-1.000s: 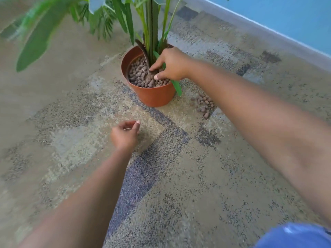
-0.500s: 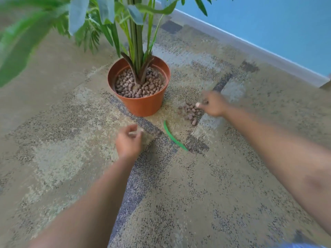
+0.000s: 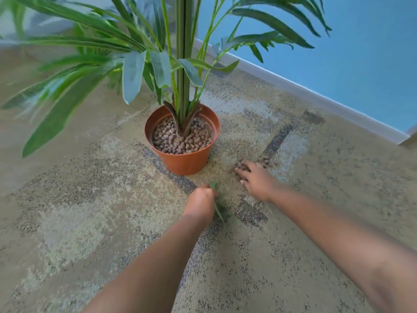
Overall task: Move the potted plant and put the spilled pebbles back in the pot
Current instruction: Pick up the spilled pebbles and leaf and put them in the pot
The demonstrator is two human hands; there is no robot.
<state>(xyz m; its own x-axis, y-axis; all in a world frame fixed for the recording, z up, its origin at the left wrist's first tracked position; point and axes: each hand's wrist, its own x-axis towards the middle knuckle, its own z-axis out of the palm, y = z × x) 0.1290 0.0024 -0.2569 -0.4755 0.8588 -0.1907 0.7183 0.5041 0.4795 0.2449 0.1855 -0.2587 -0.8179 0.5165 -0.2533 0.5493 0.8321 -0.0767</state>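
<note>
A terracotta pot (image 3: 182,162) stands upright on the carpet, filled with brown pebbles (image 3: 180,141) around a tall green plant (image 3: 184,64). To its right, spilled pebbles (image 3: 267,162) lie on the carpet, mostly hidden under my right hand (image 3: 256,178), which rests on them with fingers spread. My left hand (image 3: 200,203) is in front of the pot, closed around a fallen green leaf (image 3: 220,211); that area is blurred.
Patterned beige and grey carpet (image 3: 90,211) covers the floor. A blue wall (image 3: 361,53) with a pale baseboard (image 3: 316,97) runs diagonally behind the pot on the right. Long leaves hang out to the left above the floor.
My right hand came down flat over the spilled pebbles. My left hand moved right and took hold of the fallen leaf. The view tilted up, showing more of the plant.
</note>
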